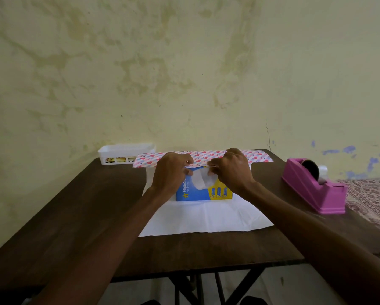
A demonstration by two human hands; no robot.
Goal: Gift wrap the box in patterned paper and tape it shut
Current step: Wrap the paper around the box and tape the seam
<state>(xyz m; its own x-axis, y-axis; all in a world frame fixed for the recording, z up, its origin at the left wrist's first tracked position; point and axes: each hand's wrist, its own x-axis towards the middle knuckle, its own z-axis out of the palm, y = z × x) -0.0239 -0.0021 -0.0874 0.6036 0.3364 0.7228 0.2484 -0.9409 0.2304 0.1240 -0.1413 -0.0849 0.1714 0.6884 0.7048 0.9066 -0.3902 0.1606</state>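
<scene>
Two hands (172, 172) (233, 170), box (220, 191) beneath

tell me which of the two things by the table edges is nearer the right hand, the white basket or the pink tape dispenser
The pink tape dispenser, on the table's right side, is nearer the right hand. The white basket sits at the far left corner, beyond the left hand.

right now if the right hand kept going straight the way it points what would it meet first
Probably the left hand: the right hand points leftward over the box, fingers nearly touching already, though depth is unclear.

Bare forearms (110, 227), sleeveless, ringless fingers (185, 161)
</scene>
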